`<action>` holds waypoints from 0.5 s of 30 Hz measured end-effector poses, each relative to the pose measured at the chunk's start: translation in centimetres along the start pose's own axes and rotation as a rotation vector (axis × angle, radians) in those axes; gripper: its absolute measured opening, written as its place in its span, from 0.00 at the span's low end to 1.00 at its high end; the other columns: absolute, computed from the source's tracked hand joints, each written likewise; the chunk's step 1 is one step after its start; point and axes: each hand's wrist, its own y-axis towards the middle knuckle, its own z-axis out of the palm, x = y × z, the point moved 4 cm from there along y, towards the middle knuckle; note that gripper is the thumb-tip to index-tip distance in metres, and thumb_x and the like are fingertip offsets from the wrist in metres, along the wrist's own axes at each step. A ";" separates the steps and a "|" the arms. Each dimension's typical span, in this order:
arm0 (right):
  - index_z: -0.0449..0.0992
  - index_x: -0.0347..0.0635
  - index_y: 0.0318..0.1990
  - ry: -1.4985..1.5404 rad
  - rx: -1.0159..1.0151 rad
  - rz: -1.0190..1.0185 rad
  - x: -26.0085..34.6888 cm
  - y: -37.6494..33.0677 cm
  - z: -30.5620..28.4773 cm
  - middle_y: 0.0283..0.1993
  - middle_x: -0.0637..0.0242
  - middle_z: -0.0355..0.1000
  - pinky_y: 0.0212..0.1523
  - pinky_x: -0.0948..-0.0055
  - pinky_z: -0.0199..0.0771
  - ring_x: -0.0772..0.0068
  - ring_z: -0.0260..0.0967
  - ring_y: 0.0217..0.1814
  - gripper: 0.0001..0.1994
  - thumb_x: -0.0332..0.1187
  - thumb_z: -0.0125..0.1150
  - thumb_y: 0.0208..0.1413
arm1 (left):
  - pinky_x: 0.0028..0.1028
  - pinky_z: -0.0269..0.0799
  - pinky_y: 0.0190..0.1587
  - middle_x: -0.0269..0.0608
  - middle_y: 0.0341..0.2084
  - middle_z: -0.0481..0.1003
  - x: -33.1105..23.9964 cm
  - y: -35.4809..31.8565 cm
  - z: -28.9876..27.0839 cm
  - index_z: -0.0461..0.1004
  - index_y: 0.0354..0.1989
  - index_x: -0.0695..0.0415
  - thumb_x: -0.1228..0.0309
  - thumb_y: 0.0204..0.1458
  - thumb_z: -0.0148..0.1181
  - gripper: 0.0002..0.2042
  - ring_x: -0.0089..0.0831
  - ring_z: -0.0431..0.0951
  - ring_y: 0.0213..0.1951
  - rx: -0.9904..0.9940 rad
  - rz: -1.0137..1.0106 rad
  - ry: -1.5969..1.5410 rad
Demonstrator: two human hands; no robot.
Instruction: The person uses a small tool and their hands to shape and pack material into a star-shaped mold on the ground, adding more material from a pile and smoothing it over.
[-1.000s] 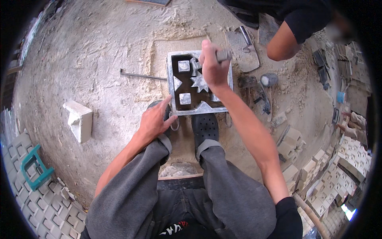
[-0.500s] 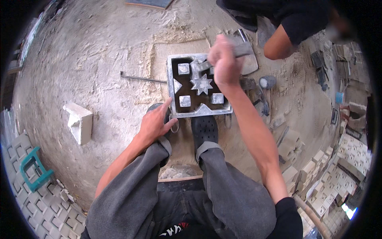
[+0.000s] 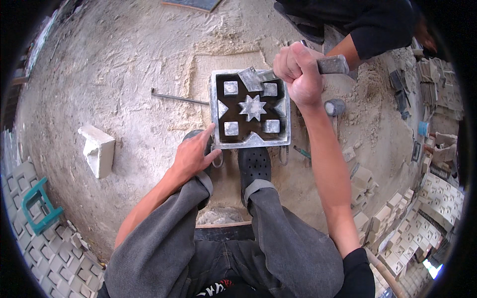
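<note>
A square metal mould (image 3: pixel 252 145) sits on the dusty floor before my feet. Inside its frame are square blocks, an eight-pointed star (image 3: pixel 252 108) in the middle and pointed wedges along the sides. My right hand (image 3: pixel 304 74) is closed round the handle of a hammer (image 3: pixel 250 80), whose metal head is over the mould's far edge; I cannot tell whether it touches. The handle's thick end juts out right of my fist. Stretched fingers of my left hand (image 3: pixel 193 151) rest against the mould's near left corner, beside a wire loop handle (image 3: pixel 217 159).
A thin metal rod (image 3: pixel 179 97) lies left of the mould, and a broken white block (image 3: pixel 99 151) farther left. A grey-topped mallet-like tool (image 3: pixel 335 107) is on the right. Another person's arm (image 3: pixel 345 49) is at the far right. Patterned blocks (image 3: pixel 397 238) stand lower right; a teal stool (image 3: pixel 42 206) lower left.
My right hand and the hammer have shifted right and slightly nearer, with the motion blur gone. My left hand stays at the mould's corner.
</note>
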 end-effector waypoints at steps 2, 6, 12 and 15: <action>0.54 0.45 0.16 -0.014 0.015 -0.005 0.0 -0.2 -0.6 0.15 0.75 0.50 0.19 0.73 0.42 0.82 0.43 0.16 0.25 0.35 0.48 0.69 | 0.45 0.75 0.47 0.58 0.47 0.77 -0.2 0.0 0.0 0.56 0.71 0.55 0.55 0.54 0.64 0.38 0.56 0.79 0.43 0.009 0.004 -0.010; 0.56 0.43 0.16 -0.045 0.070 -0.010 1.1 -1.1 0.2 0.15 0.75 0.52 0.20 0.73 0.43 0.82 0.43 0.17 0.23 0.34 0.47 0.67 | 0.46 0.75 0.46 0.58 0.47 0.77 -0.1 -0.1 -0.1 0.57 0.70 0.56 0.55 0.54 0.63 0.37 0.56 0.79 0.42 0.013 -0.017 -0.009; 0.67 0.38 0.19 -0.321 0.037 0.027 -5.6 -3.2 -1.0 0.17 0.77 0.61 0.21 0.74 0.53 0.84 0.55 0.20 0.20 0.37 0.56 0.64 | 0.43 0.75 0.46 0.55 0.45 0.78 -0.3 0.3 0.1 0.56 0.71 0.54 0.55 0.53 0.66 0.39 0.51 0.80 0.44 0.039 -0.035 -0.008; 0.69 0.39 0.20 -0.404 -0.001 0.210 -7.8 -2.8 -1.3 0.16 0.79 0.61 0.21 0.73 0.55 0.85 0.56 0.20 0.20 0.39 0.59 0.63 | 0.43 0.75 0.47 0.54 0.46 0.78 0.0 0.2 0.3 0.56 0.71 0.53 0.55 0.54 0.65 0.38 0.48 0.81 0.44 0.045 -0.049 0.001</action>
